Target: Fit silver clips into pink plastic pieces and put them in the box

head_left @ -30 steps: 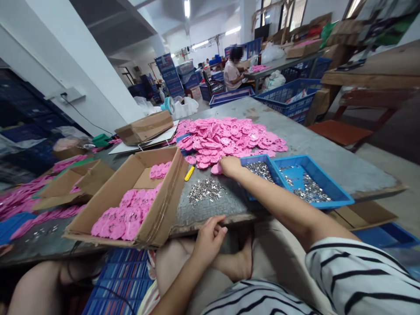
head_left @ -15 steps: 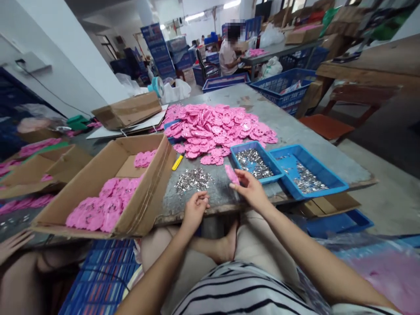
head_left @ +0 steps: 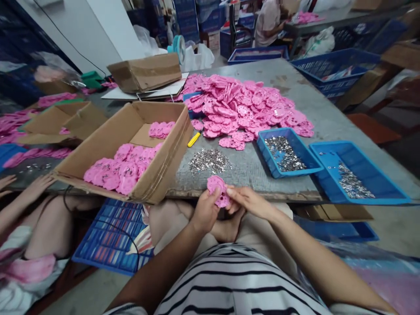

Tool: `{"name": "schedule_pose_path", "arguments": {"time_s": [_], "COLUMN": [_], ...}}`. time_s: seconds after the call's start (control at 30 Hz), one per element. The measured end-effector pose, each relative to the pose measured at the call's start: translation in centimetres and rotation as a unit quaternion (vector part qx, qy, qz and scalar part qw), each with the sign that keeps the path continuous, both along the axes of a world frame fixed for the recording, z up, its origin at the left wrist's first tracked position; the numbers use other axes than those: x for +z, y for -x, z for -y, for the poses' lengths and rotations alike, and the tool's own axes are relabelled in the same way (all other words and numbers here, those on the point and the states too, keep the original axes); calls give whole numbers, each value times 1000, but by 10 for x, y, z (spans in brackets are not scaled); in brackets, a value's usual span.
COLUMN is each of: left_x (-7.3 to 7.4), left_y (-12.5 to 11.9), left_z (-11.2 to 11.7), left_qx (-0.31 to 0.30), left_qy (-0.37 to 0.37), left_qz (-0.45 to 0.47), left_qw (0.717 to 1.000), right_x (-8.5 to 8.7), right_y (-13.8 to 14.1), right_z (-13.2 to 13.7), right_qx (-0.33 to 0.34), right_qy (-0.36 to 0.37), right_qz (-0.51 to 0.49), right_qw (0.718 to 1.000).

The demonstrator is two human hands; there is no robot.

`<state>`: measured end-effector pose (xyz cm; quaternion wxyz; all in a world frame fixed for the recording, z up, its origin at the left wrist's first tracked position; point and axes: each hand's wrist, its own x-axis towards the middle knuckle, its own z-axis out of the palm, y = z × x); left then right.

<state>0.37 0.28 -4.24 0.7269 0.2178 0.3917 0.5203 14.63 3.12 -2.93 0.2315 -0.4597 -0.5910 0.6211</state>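
Over the near edge of the table, a pink scalloped piece (head_left: pixel 217 189) with small holes is held up between both hands. My left hand (head_left: pixel 206 211) grips its left side, thumb across the front. At its right edge, the fingers of my right hand (head_left: pixel 249 200) are closed on it; whether they also hold something small is hidden. Just beyond the hands lies a loose heap of small shiny metal parts (head_left: pixel 210 161). A big pile of similar pink pieces (head_left: pixel 243 105) covers the table behind that heap.
Left of the hands stands an open cardboard box (head_left: pixel 167 164) with pink pieces inside. A yellow-handled tool (head_left: pixel 194 139) lies beside it. Two blue trays, a smaller one (head_left: pixel 288 174) and a larger one (head_left: pixel 390 192), hold metal parts at right. Another person's hand (head_left: pixel 39 187) rests at far left.
My right hand has brought the pink piece left and toward me, and my left hand now grips it too. The view has tilted down.
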Motion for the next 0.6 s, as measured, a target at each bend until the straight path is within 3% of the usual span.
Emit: {"name": "schedule_pose_path", "arguments": {"time_s": [0.07, 0.17, 0.4, 0.5, 0.6], "left_x": [1, 1, -2, -2, 0], "left_y": [7, 16, 18, 18, 18], "left_z": [-2, -5, -7, -6, -4], "left_qx": [35, 41, 33, 29, 30], "left_qy": [24, 41, 29, 24, 15], "left_qz": [-6, -21, -32, -40, -60], "left_qw": [999, 998, 999, 998, 998], "right_x": [0, -4, -10, -9, -5], "right_y": [-9, -15, 4, 5, 1], "right_z": [-23, -51, -57, -55, -47], "right_qx": [-74, -172, -134, -140, -185], "right_qy": [-113, -217, -256, -260, -246], "right_qz": [159, 300, 456, 457, 358], "right_qw": [978, 913, 842, 839, 882]}}
